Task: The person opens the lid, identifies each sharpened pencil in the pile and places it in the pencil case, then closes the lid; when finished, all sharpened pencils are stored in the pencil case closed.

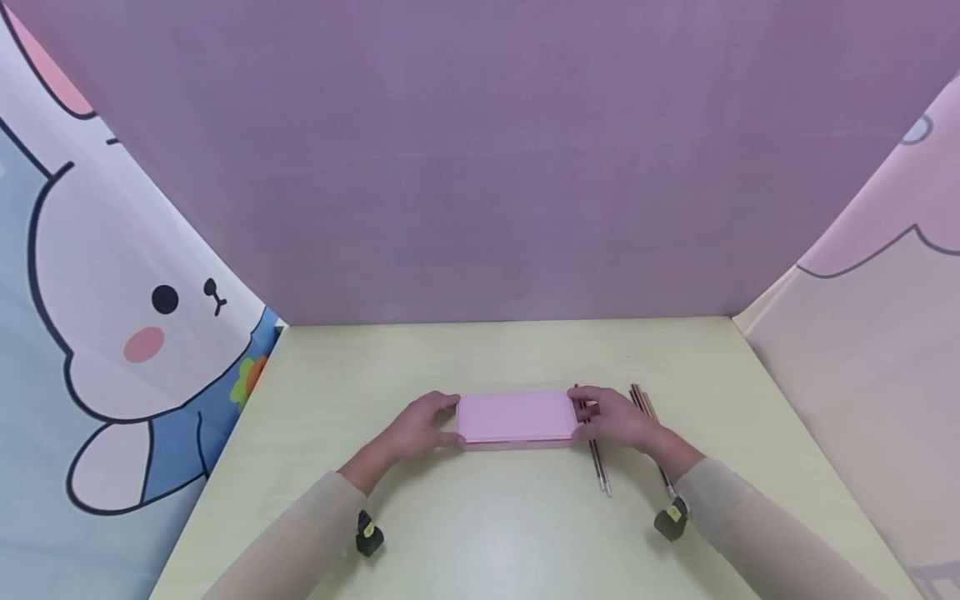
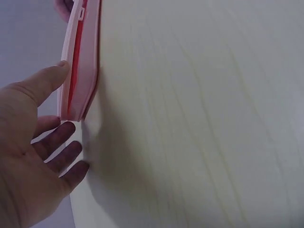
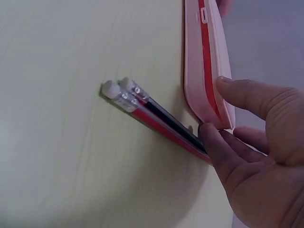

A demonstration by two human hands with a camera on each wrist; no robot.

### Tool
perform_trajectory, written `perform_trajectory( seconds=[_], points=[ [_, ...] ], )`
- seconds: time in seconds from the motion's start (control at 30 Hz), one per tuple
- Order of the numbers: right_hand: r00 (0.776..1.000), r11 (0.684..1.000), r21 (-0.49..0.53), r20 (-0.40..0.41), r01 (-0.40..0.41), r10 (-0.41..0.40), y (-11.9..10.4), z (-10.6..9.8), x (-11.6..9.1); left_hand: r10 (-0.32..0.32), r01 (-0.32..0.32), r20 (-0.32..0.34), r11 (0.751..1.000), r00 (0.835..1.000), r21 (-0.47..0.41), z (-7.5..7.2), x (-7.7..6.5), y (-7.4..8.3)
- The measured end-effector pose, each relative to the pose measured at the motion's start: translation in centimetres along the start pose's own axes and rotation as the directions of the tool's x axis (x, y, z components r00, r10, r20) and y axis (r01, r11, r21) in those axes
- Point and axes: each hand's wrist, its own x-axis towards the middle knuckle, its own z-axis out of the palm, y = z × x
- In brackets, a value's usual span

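A pink pencil case (image 1: pixel 516 417) lies flat on the table, its long side facing me. Along its front a narrow gap shows red between lid and base in both wrist views. My left hand (image 1: pixel 425 427) holds the left end of the case, thumb (image 2: pixel 53 80) on the lid's front edge, other fingers spread around the end. At the opposite end my right hand (image 1: pixel 617 418) grips the case, thumb (image 3: pixel 244 95) likewise on the lid edge. Two pencils (image 3: pixel 156 118) with white erasers, one red and one dark, lie beneath the right fingers beside the case.
More pencils (image 1: pixel 643 402) lie farther right, partly hidden under the right wrist. The pale wooden table (image 1: pixel 495 533) meets a purple backdrop (image 1: pixel 510 167) at the back. Printed cloth with a cartoon rabbit (image 1: pixel 150 333) hangs at left, and another patterned cloth (image 1: pixel 847 350) at right.
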Motion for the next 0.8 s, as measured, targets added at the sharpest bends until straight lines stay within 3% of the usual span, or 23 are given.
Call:
perform_trajectory(
  seconds=[0.13, 0.3, 0.63, 0.8],
  points=[
    [0.998, 0.987, -0.150, -0.014, 0.057, -0.060, -0.04, 0.02, 0.06, 0.037, -0.036, -0.005, 0.995, 0.999, 0.094, 0.14, 0.01, -0.24],
    [0.991, 0.935, -0.337, -0.023, 0.114, -0.129, -0.08, -0.11, -0.10, 0.086, -0.085, 0.004, 0.982, 0.996, 0.166, 0.22, 0.04, -0.64],
    [0.988, 0.893, -0.429, 0.002, 0.140, -0.154, 0.10, -0.30, -0.38, 0.074, -0.082, 0.044, 0.972, 0.996, 0.219, 0.10, -0.14, -0.62],
    [0.976, 0.875, -0.436, 0.042, 0.212, -0.215, -0.08, -0.57, -0.07, 0.067, -0.078, 0.057, 0.975, 0.996, 0.209, -0.24, 0.05, -0.34]
  ],
)
